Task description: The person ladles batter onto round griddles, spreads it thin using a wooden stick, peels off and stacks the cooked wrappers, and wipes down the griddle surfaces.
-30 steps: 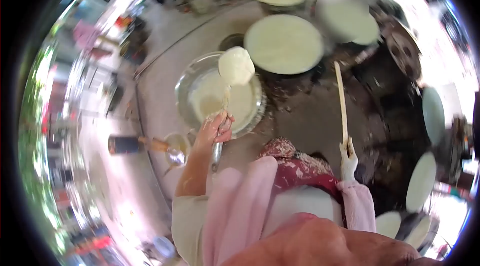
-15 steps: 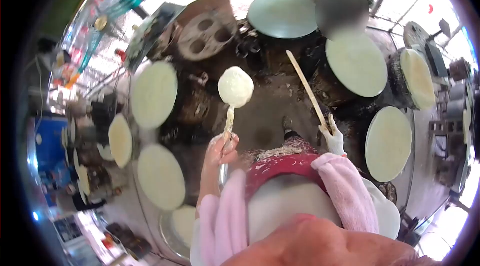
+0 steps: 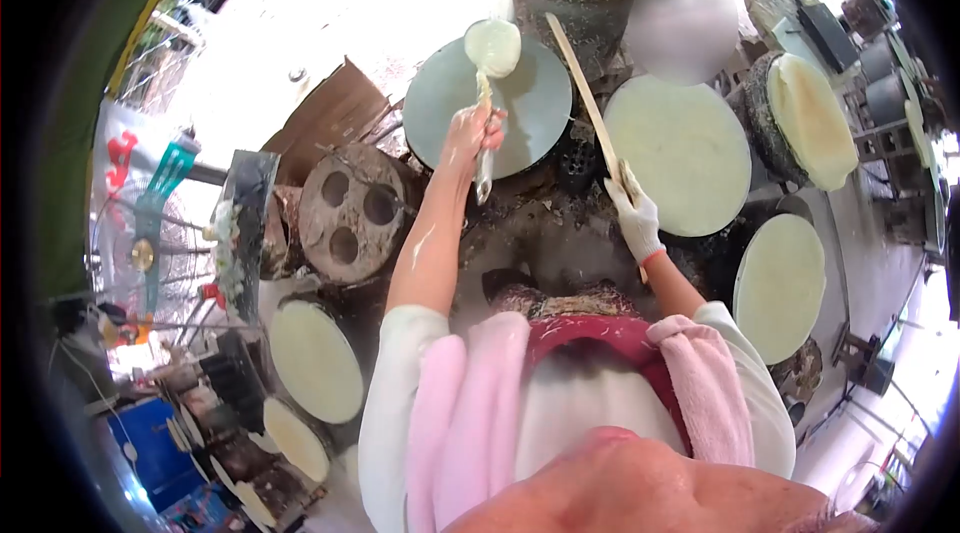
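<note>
My left hand [image 3: 470, 141], bare and smeared with pale batter, is wrapped around the handle of a ladle [image 3: 493, 49]. Creamy batter coats the ladle's round bowl. Hand and bowl hang above a round, grey-green griddle [image 3: 435, 123], and a shadow falls on its surface. In a white glove, my right hand [image 3: 634, 217] grips a long, flat wooden stick [image 3: 582, 83]. That stick slants up and left, its far end between the griddle and a round pan covered with a pale batter sheet [image 3: 680, 158].
A round stove lid with several holes [image 3: 350, 213] and a cardboard sheet [image 3: 328, 115] lie left of the griddle. Other pale rounds sit at the right [image 3: 780, 288] and left [image 3: 315, 361]. A folded sheet [image 3: 812, 123] rests on a drum at the far right.
My left hand has carried the ladle forward, from over the floor to above the griddle. My right hand has also reached forward with the stick. The view has turned towards the griddle.
</note>
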Demonstrator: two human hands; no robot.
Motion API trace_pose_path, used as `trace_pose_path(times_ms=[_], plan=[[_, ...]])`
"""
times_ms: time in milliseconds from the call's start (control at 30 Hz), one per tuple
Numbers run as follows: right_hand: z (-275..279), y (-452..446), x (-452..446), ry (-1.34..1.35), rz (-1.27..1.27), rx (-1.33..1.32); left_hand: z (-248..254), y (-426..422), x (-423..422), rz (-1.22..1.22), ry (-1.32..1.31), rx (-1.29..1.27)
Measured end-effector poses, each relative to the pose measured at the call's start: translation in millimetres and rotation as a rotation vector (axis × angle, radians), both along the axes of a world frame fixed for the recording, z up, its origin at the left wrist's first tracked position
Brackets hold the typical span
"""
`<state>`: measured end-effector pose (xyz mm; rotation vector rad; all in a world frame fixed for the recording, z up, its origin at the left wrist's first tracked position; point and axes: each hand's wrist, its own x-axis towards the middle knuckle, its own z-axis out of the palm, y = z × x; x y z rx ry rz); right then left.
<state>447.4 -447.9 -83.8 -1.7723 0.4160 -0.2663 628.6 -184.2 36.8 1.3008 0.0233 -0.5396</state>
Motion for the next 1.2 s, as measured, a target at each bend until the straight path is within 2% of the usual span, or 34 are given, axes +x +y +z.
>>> trace_pose_path(times_ms=[67, 133, 200, 267, 333, 367, 433, 467, 500, 567, 600, 633, 667, 733, 800, 867, 900, 933, 1000, 1067, 1133, 1167, 1200], plan=[[18, 28, 35, 0.085, -0.021, -0.066, -30, -17, 28, 0.036, 0.032, -0.043], [22, 53, 65, 0.345, -0.012, -0.443, -60, -30, 61, 0.049, 0.015, -0.036], [-8, 69, 83, 0.49, 0.0, -0.684, -96, -30, 80, 0.037, -0.031, 0.053], [-5, 83, 86, 0.55, -0.055, -0.741, -127, -20, 102, 0.024, -0.207, 0.384], [-9, 90, 92, 0.514, -0.075, -0.562, -143, -3, 105, 0.082, -0.405, 0.649], [-13, 92, 94, 0.495, -0.08, -0.475, -150, 10, 103, 0.155, -0.75, 0.871], [-14, 109, 109, 0.449, -0.059, -0.086, -124, 33, 97, 0.199, -0.658, 0.969], [-14, 112, 111, 0.422, -0.05, -0.056, -112, 44, 94, 0.217, -0.612, 1.02], [-15, 116, 114, 0.396, -0.04, -0.024, -109, 57, 94, 0.322, -0.711, 0.944], [-10, 107, 112, 0.341, -0.015, -0.291, -105, 86, 97, 0.533, -0.903, 0.782], [-5, 102, 113, 0.309, -0.002, -0.423, -98, 101, 95, 0.525, -0.932, 0.771], [37, 95, 116, 0.553, 0.058, -0.47, -89, 115, 90, 0.517, -0.961, 0.759], [44, 90, 112, 0.527, -0.018, -0.51, -84, 127, 86, 0.513, -0.988, 0.747], [-11, 81, 108, 0.36, -0.084, -0.268, -110, 148, 77, 0.397, -0.796, 0.678], [-31, 101, 122, 0.261, 0.032, 0.091, -103, 158, 61, 0.284, -0.515, 0.548], [22, 119, 137, 0.456, 0.045, 0.217, -58, 159, 38, 0.173, -0.142, 0.352], [6, 110, 139, 0.381, 0.099, 0.109, -68, 165, 29, 0.177, -0.2, 0.281], [6, 103, 140, 0.303, 0.151, 0.001, -71, 171, 19, 0.2, -0.274, 0.378], [18, 73, 134, 0.151, 0.084, 0.162, -72, 182, -1, 0.245, -0.418, 0.575], [-19, 42, 133, 0.202, -0.009, -0.104, -34, 173, -20, 0.317, -0.196, 0.459], [-13, 66, 143, 0.275, 0.079, 0.152, -23, 170, -33, 0.342, -0.076, 0.389], [1, 76, 150, 0.491, 0.148, 0.202, -29, 170, -38, 0.34, -0.065, 0.372], [5, 82, 154, 0.459, 0.175, 0.178, -33, 169, -44, 0.34, -0.051, 0.355]])
